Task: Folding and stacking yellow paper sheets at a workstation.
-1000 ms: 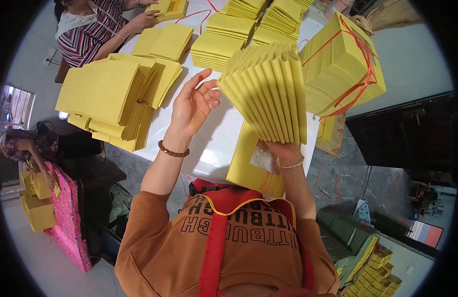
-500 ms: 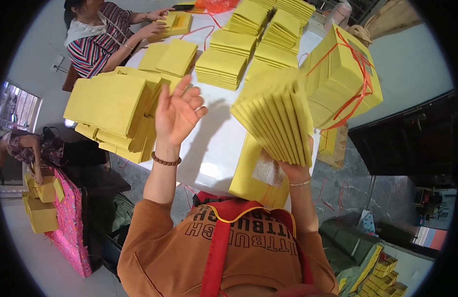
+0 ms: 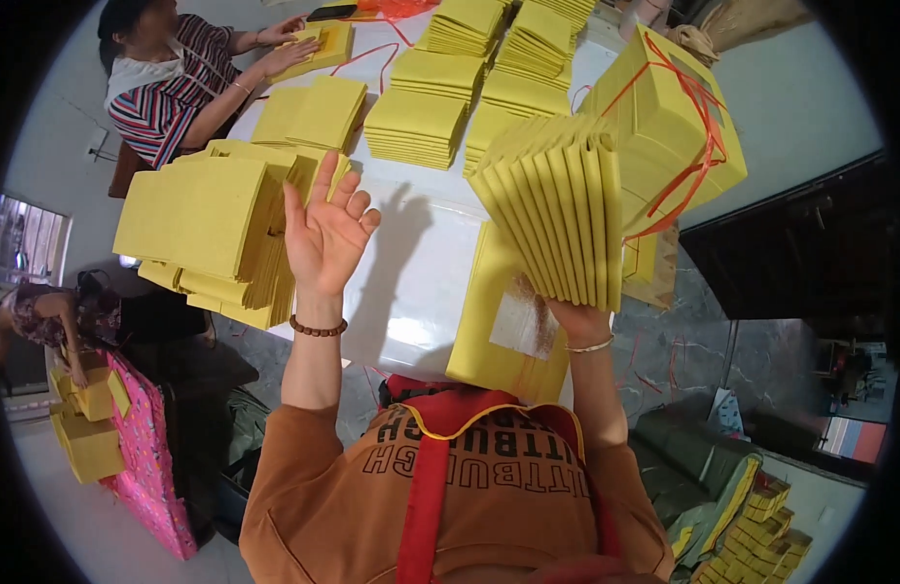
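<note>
Folded yellow stack (image 3: 559, 214) in right hand (image 3: 580, 318), gripped at near end; left hand (image 3: 328, 238) spread, well apart.

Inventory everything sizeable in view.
Pleated stack: one, yellow, centre right
Flat stacks: several, yellow, table's left
Folded stacks: several, yellow, far side
Tied bundle: one, yellow, table's right
Long piece: one, yellow, table's near edge
Table: one, white, centre
People: two, patterned clothes, left
Boxes: several, yellow, on pink cloth, left
Small bundles: many, yellow, lower right
Door: one, dark, right
Shirt: one, brown, bottom
Left hand: one, bare, over table
Right hand: one, bare, holding pleated stack
</note>
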Action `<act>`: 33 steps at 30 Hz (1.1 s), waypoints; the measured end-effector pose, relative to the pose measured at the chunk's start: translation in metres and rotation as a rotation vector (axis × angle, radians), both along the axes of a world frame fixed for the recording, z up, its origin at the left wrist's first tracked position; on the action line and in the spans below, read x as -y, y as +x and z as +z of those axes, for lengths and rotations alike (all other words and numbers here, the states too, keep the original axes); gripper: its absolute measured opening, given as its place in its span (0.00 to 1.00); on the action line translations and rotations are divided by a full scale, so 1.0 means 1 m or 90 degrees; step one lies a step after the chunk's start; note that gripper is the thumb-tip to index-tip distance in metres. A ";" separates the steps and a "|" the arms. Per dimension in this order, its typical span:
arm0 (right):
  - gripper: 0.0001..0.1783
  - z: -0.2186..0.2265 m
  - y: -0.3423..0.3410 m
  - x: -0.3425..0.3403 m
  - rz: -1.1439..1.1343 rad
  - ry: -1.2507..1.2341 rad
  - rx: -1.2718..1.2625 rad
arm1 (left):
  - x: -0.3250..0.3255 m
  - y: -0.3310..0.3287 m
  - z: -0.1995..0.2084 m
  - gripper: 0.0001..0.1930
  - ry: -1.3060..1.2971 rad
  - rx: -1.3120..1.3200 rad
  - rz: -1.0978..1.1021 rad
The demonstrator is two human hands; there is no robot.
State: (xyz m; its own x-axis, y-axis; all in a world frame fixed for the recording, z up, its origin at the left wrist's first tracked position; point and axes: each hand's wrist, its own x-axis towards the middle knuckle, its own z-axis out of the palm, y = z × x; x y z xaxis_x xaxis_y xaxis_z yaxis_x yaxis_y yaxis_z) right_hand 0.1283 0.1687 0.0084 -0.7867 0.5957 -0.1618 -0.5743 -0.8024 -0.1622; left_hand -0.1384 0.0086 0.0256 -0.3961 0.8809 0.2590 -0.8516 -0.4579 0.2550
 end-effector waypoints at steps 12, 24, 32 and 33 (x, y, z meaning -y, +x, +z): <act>0.23 -0.002 0.008 0.013 -0.009 0.052 0.052 | -0.033 0.054 0.016 0.22 -0.222 -0.314 0.016; 0.22 -0.012 0.011 0.016 0.018 0.047 0.054 | -0.053 0.087 0.018 0.17 -0.388 -0.712 0.311; 0.23 -0.012 0.009 0.019 0.034 0.057 0.069 | -0.058 0.096 0.019 0.14 -0.382 -0.564 0.294; 0.23 -0.013 0.010 0.020 0.029 0.047 0.079 | -0.057 0.098 0.020 0.13 -0.363 -0.520 0.305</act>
State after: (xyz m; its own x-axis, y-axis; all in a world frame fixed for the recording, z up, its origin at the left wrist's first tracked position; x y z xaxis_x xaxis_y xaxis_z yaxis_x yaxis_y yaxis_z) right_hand 0.1381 0.1487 -0.0048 -0.7900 0.5732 -0.2174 -0.5087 -0.8108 -0.2894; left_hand -0.0405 0.0661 0.0460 -0.6234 0.7551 0.2032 -0.0958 -0.3317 0.9385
